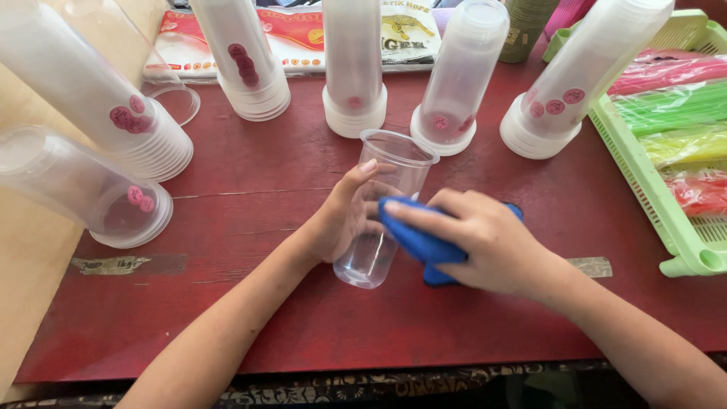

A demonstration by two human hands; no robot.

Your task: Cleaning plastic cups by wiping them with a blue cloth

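Note:
My left hand (344, 216) grips a clear plastic cup (394, 163), tilted with its mouth pointing away from me, above the dark red table (250, 182). My right hand (477, 242) presses a blue cloth (413, 235) against the cup's right side. The cloth partly hides the cup's wall, and its far end shows behind my right hand.
Several tall stacks of clear cups with pink round stickers stand upside down along the back (352, 68) and left (91, 98). A light green basket (644, 182) with packs of coloured straws (674, 102) sits at the right edge. A printed packet (295, 42) lies at the back.

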